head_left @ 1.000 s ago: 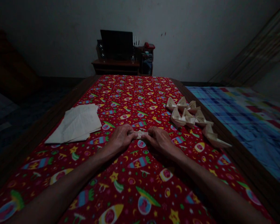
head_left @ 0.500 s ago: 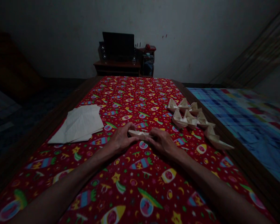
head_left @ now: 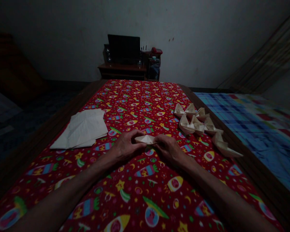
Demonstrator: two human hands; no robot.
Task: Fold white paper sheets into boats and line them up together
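Note:
A small folded paper boat [head_left: 145,140] is held between my two hands, low over the red patterned cloth [head_left: 140,183]. My left hand [head_left: 128,143] grips its left end, with the thumb along the near side and the fingers behind. The right end is pinched by my right hand [head_left: 168,146], whose fingertips are partly hidden. A raised peak shows in the middle of the boat. Several finished-looking paper boats [head_left: 194,124] stand grouped on the cloth to the right. Left of my hands lies a stack of pale paper sheets [head_left: 84,127].
The cloth covers a dark wooden table [head_left: 232,141] whose edges show on both sides. Beyond its far end stand a black monitor [head_left: 124,48], speakers and a red telephone [head_left: 157,50] on a low cabinet [head_left: 122,71]. A blue checked sheet [head_left: 241,129] spreads at the right.
The boat's sides have spread a little and its middle peak shows more clearly. My left fingers have shifted slightly along its far side. The view has tilted slightly.

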